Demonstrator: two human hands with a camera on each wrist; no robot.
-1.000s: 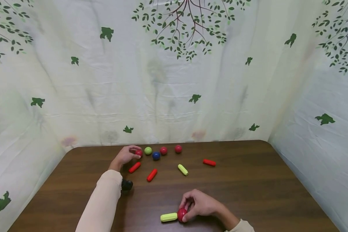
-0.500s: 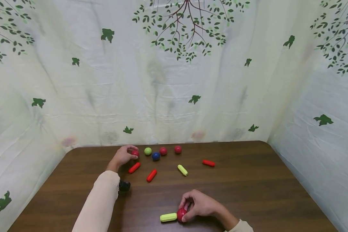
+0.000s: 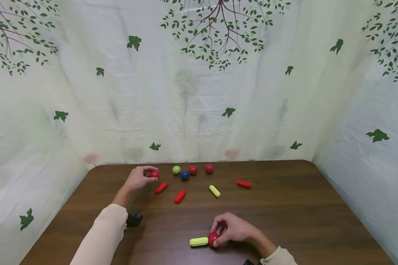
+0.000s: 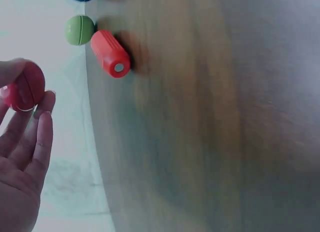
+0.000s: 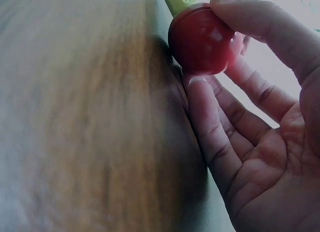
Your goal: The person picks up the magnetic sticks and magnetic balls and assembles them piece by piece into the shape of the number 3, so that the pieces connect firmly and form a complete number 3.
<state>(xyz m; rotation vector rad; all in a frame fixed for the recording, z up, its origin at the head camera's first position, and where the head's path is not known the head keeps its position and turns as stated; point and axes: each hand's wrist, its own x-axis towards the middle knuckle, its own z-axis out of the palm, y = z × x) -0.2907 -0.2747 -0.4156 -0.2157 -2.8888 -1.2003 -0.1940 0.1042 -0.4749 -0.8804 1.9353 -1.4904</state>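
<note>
Toward the far left of the table, my left hand [image 3: 138,179] grips a red ball [image 3: 154,174] between thumb and fingers. In the left wrist view the same red ball [image 4: 30,87] shows a seam line. Near the front, my right hand [image 3: 235,228] pinches another red ball [image 3: 213,239], whose left side meets the end of a yellow-green ribbed stick [image 3: 199,241] lying on the table. The right wrist view shows this red ball [image 5: 200,42] between thumb and fingers, with the yellow-green stick [image 5: 178,1] behind it.
Beyond the sticks stand a green ball [image 3: 176,169], a blue ball [image 3: 185,175] and two red balls. Red sticks [image 3: 180,196] and a yellow-green stick [image 3: 214,191] lie mid-table. A leaf-patterned cloth [image 3: 199,92] hangs behind the brown table [image 3: 285,206].
My left hand has drawn its red ball left, away from the green ball. My right hand still holds its ball against the stick. The head view has shifted slightly.
</note>
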